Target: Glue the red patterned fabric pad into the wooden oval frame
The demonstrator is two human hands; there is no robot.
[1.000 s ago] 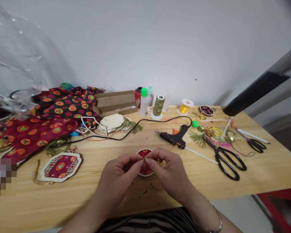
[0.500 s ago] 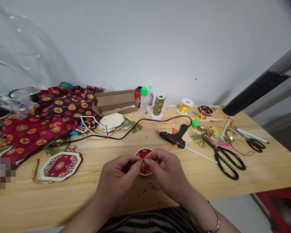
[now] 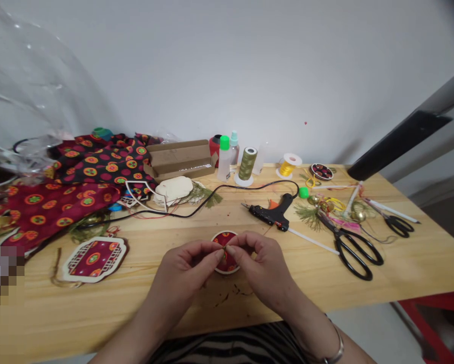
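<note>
A round piece of dark red patterned fabric with a pale rim (image 3: 227,265) lies on the table in front of me. My left hand (image 3: 191,268) is over its left side, thumb and forefinger pinched together. From the right, my right hand (image 3: 259,268) meets it with a similar pinch, and the fingertips of both nearly touch above the disc. Whatever is between the fingertips is too small to make out. Below the disc, thin dark strands (image 3: 236,290) lie on the wood.
A black glue gun (image 3: 274,215) with its cord lies behind my hands. Large scissors (image 3: 357,247) are at the right, a framed fabric ornament (image 3: 96,259) at the left. Thread spools, bottles and an open cardboard box (image 3: 181,159) stand along the wall.
The pinched fingertips have shifted very slightly over the disc, and the left hand has tilted a little. The other objects have stayed where they were.
</note>
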